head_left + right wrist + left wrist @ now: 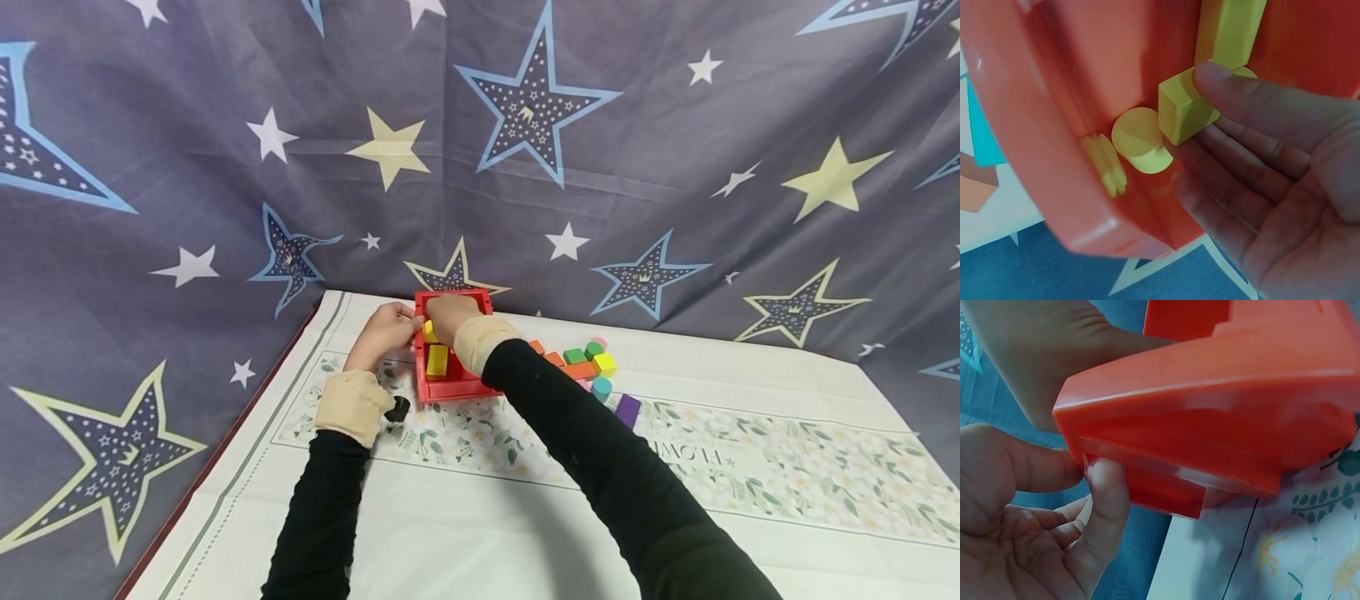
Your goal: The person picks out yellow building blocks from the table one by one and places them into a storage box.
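A red plastic bin (457,392) stands on the table, its open side up. At its left side my left hand (384,335) pinches a lower edge between thumb and forefinger, as the left wrist view shows on the bin's wall (1210,387). Inside the bin, my right hand (452,317) holds a yellow block (1186,111) between thumb and fingers. Close by in the right wrist view lie a yellow cylinder (1137,134) and a longer yellow block (1229,31). The head view shows a yellow block (437,362) near the bin's left wall.
Right of the bin lie several loose blocks, among them an orange block (580,371), a yellow block (604,364), a blue cylinder (602,388) and a purple block (628,411). A star-patterned curtain (525,217) hangs behind the white tablecloth (435,533).
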Motion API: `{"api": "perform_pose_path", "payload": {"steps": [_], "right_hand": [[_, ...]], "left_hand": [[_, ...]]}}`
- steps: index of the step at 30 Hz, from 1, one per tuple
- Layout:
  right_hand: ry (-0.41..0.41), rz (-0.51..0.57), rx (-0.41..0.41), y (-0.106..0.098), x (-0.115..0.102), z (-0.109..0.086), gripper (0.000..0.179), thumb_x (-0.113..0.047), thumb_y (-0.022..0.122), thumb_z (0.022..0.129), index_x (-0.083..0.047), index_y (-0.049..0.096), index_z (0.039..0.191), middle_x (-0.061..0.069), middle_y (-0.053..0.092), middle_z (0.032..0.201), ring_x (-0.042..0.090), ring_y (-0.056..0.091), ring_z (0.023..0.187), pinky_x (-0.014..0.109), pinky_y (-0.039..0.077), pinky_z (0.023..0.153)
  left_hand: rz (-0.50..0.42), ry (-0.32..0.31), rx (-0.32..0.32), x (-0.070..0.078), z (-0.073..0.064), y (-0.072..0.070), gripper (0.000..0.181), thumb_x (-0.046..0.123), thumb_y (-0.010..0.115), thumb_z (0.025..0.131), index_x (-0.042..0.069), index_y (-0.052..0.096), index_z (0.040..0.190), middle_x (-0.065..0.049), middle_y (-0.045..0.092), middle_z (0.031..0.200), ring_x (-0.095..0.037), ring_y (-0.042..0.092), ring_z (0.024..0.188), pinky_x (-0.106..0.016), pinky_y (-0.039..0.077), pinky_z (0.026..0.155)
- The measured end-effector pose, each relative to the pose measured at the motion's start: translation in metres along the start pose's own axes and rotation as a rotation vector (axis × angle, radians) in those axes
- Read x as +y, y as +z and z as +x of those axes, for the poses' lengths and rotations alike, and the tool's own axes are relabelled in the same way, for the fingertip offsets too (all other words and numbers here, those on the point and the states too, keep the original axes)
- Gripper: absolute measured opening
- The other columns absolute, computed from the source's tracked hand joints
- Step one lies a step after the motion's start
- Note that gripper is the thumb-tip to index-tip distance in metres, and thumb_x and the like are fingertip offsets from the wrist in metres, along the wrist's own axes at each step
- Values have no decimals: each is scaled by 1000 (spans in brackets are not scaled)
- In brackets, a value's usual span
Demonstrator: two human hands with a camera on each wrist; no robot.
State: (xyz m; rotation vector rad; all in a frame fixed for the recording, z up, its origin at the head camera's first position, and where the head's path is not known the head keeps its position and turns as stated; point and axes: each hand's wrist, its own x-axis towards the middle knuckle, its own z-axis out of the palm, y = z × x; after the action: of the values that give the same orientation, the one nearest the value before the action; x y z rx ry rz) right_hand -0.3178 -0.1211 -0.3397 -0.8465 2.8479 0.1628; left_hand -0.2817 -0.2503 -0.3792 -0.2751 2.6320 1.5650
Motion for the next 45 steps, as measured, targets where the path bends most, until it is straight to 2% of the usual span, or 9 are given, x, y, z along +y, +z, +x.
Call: {"api": "perform_pose_path", "payload": {"steps": [10, 16, 26, 33, 40, 45], "right_hand": [[-18, 8, 6, 5, -1, 0, 24, -20, 61, 102, -13, 70, 123, 5, 72, 124, 19, 69, 104, 39, 60, 88], [-22, 11, 7, 7, -1, 3, 24, -23, 61, 102, -13, 70, 122, 5, 72, 123, 19, 68, 103, 38, 59, 88], [-17, 42, 2, 14, -2, 6, 26, -21, 62, 102, -12, 68, 126, 5, 71, 126, 19, 67, 105, 38, 59, 90], [-21, 58, -4, 14, -3, 2, 26, -18, 62, 101, -11, 69, 125, 7, 72, 122, 20, 67, 102, 36, 59, 89], [-31, 69, 1, 13, -3, -1, 26, -15, 62, 100, -10, 69, 125, 7, 72, 120, 21, 67, 101, 33, 58, 89], [-31, 73, -6, 13, -4, 1, 27, -16, 62, 101, -10, 68, 126, 7, 71, 121, 21, 67, 102, 33, 58, 90]], "left_hand": [[-8, 3, -1, 0, 0, 1, 27, 19, 54, 103, -5, 55, 117, -1, 54, 78, -8, 57, 58, -39, 58, 75], [-25, 8, -13, 0, 1, 2, 26, 16, 53, 103, -6, 53, 116, 0, 53, 73, -7, 55, 55, -39, 59, 75], [-12, -8, -6, -1, 0, 2, 28, 17, 53, 104, -6, 54, 120, -2, 54, 78, -8, 56, 59, -44, 59, 83], [-11, 10, -5, -1, 1, 2, 27, 16, 53, 103, -6, 53, 117, 1, 54, 73, -5, 55, 55, -37, 59, 74], [-22, -1, 5, -1, 1, 2, 26, 18, 55, 103, -5, 54, 115, 0, 54, 76, -6, 56, 56, -40, 59, 76], [-17, 1, 8, -2, 2, 2, 26, 18, 56, 103, -6, 55, 114, 0, 54, 76, -5, 56, 56, -34, 59, 72]]}}
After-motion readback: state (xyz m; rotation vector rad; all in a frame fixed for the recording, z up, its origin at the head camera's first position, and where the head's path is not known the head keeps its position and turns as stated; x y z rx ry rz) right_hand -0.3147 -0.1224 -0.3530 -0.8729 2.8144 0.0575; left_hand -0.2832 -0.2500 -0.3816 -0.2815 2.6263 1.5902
